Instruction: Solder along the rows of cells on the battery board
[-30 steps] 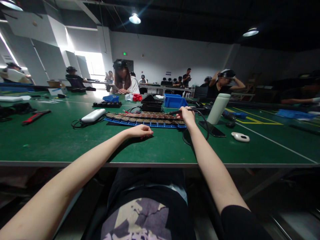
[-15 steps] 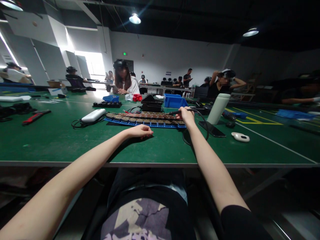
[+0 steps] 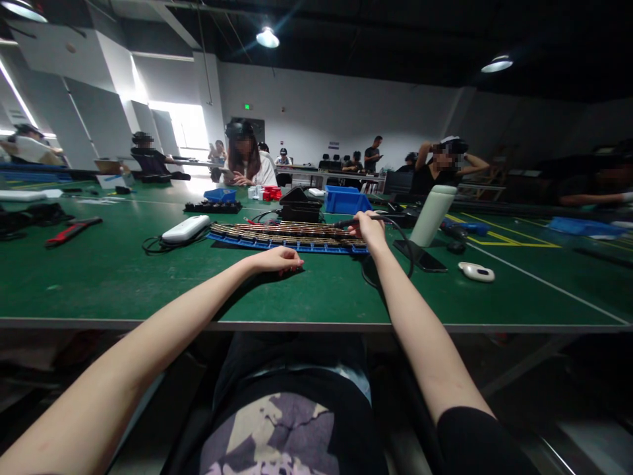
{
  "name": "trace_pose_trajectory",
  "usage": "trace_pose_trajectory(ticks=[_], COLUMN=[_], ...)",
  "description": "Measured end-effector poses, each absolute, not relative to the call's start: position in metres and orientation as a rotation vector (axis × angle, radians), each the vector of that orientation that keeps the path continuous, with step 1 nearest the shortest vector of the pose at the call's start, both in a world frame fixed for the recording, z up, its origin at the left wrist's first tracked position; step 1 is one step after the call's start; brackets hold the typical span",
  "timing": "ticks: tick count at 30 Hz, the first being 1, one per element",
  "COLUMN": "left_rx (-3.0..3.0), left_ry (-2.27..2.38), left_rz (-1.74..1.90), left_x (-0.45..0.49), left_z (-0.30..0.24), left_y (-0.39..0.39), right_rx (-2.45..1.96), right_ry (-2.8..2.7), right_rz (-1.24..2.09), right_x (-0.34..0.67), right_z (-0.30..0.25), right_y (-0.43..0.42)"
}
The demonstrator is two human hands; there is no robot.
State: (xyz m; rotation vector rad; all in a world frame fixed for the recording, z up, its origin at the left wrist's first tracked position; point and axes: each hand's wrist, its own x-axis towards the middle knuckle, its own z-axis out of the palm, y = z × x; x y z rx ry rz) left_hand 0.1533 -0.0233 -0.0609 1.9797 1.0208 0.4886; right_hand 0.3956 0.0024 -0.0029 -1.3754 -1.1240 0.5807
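Observation:
My right hand (image 3: pixel 370 229) is closed around the black handle of a soldering iron (image 3: pixel 346 223), its tip pointing left over a long blue rack (image 3: pixel 316 249). Rows of narrow, copper-toned strips (image 3: pixel 267 231) lie in this rack; their exact kind is too small to tell. A black cable (image 3: pixel 408 247) runs from the iron behind my right hand and loops down beside my wrist. My left hand (image 3: pixel 277 260) rests on the green table just in front of the rack, fingers curled together. Whatever it may hold is hidden.
Left of the rack lies a white device (image 3: pixel 185 229) with a black cord; farther left are red-handled pliers (image 3: pixel 73 232). Behind stand a black box (image 3: pixel 299 206) and a blue bin (image 3: pixel 346 199). At right are a pale green bottle (image 3: pixel 432 216), a phone (image 3: pixel 420 256) and a cream-coloured oval object (image 3: pixel 476 272).

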Motion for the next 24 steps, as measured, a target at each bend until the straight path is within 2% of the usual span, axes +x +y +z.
trace_pose_trajectory(ticks=[24], left_rx=[1.992], left_ry=[1.029], left_rz=[0.476], left_x=[0.1534], left_z=[-0.0614], left_y=[-0.0219], right_rx=[-1.376], right_ry=[-1.112], right_rz=[0.529], right_x=[0.4003], right_z=[-0.0059], right_y=[0.01])
